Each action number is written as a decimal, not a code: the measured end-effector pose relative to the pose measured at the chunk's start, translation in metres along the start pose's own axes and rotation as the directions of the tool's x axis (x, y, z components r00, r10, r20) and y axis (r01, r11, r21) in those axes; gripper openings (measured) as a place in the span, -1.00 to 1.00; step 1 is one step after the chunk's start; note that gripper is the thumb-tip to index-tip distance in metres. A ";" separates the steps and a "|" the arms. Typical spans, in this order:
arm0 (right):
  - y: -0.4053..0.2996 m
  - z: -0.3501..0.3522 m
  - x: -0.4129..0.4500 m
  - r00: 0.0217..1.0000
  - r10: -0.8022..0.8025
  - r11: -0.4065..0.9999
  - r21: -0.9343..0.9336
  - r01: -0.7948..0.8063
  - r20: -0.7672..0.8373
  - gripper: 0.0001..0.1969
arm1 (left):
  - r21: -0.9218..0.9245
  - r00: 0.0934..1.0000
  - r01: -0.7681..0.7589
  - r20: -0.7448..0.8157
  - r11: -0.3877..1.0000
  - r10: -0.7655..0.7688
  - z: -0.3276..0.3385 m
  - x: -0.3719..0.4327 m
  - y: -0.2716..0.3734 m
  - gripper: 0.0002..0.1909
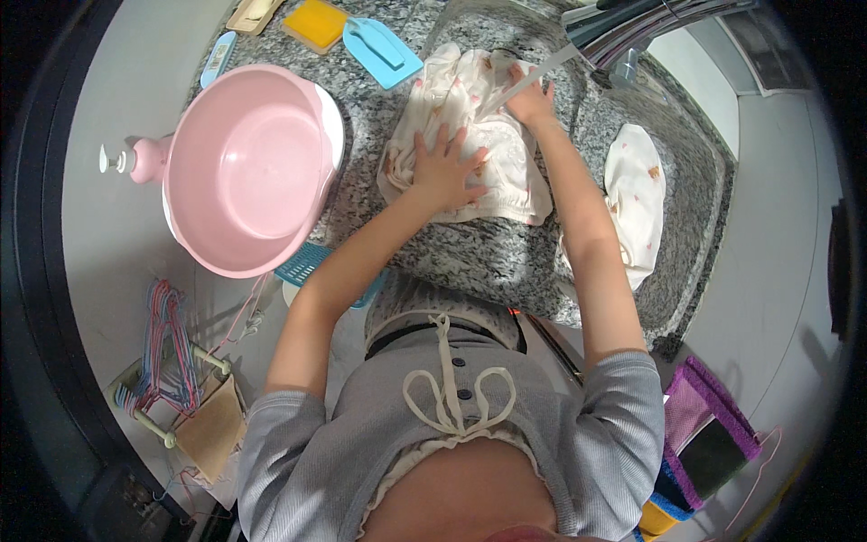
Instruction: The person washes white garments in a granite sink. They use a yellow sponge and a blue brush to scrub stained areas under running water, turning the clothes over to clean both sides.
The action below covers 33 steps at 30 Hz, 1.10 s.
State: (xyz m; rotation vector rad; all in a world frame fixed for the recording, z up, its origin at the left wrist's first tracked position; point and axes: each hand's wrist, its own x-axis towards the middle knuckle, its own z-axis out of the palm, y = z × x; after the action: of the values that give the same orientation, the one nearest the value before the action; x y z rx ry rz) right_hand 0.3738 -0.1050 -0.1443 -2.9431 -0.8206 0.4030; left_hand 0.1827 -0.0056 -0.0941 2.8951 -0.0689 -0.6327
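Observation:
A wet white garment with small printed figures (pixel 501 169) lies spread on the speckled granite counter (pixel 467 261), its gathered edge towards me. My left hand (pixel 447 169) rests on its left part, palm down, with the fingers spread. At its upper right edge lies my right hand (pixel 532 98), fingers apart; whether it pinches any cloth cannot be told. A stream of water falls from the chrome faucet (pixel 596 34) onto the cloth between my hands. Another white printed cloth (pixel 637 196) lies bunched in the granite basin to the right of my right forearm.
A pink plastic basin (pixel 264 169) stands at the left, beside a pink pump bottle (pixel 145 161). Behind are a light blue scrubbing brush (pixel 383 53), a yellow block in a tray (pixel 315 24) and a blue-and-white brush or tool (pixel 219 59). Hangers (pixel 166 345) hang low left.

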 end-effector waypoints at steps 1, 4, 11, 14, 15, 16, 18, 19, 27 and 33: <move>-0.001 -0.003 0.003 0.999 0.051 0.997 -0.052 -0.051 -0.012 -0.52 | 0.000 1.000 0.003 0.000 1.000 -0.003 -0.001 -0.003 -0.001 -0.33; -0.023 -0.002 -0.003 1.000 -0.011 0.998 -0.067 0.011 0.001 -0.49 | 0.023 0.998 -0.040 0.041 0.999 0.039 -0.001 -0.010 -0.004 -0.32; -0.050 0.013 -0.018 0.993 -0.114 0.993 0.027 0.114 0.003 -0.45 | -0.053 0.960 -0.271 0.063 0.961 0.274 0.005 -0.016 -0.011 -0.36; -0.045 0.021 -0.008 0.988 -0.016 0.998 -0.058 0.008 -0.153 -0.47 | -0.217 0.939 -0.339 -0.021 0.916 0.342 0.013 -0.009 -0.023 -0.42; -0.052 0.031 -0.012 0.988 -0.016 0.998 -0.058 0.007 -0.155 -0.47 | -0.315 0.930 -0.365 -0.072 0.876 0.361 0.015 -0.006 -0.027 -0.46; -0.058 0.047 -0.016 0.930 -0.085 0.981 0.131 0.140 -0.357 -0.48 | -0.311 0.926 -0.373 -0.075 0.874 0.369 0.008 -0.005 -0.027 -0.46; -0.084 0.050 -0.040 0.868 -0.247 0.946 0.086 0.311 -0.430 -0.50 | -0.376 0.992 -0.117 -0.081 0.919 0.093 -0.008 -0.013 -0.028 -0.50; -0.081 0.049 -0.039 0.867 -0.243 0.948 0.085 0.308 -0.434 -0.50 | -0.372 0.992 -0.121 -0.083 0.920 0.097 -0.007 -0.015 -0.028 -0.50; -0.009 0.016 -0.047 0.995 0.020 1.000 0.000 -0.020 -0.099 -0.49 | -0.149 0.956 -0.061 -0.295 0.987 0.014 0.025 -0.012 -0.030 -0.48; -0.017 0.013 -0.080 0.994 -0.054 0.994 0.084 0.062 -0.095 -0.48 | -0.116 0.952 -0.206 -0.255 0.972 0.171 0.018 0.020 -0.022 -0.50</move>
State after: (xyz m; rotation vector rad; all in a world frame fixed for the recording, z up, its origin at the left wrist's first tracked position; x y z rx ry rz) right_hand 0.2960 -0.1317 -0.1355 -2.8263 -0.8523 0.2884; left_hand 0.1940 0.0114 -0.1224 2.7591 -0.2543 -0.2356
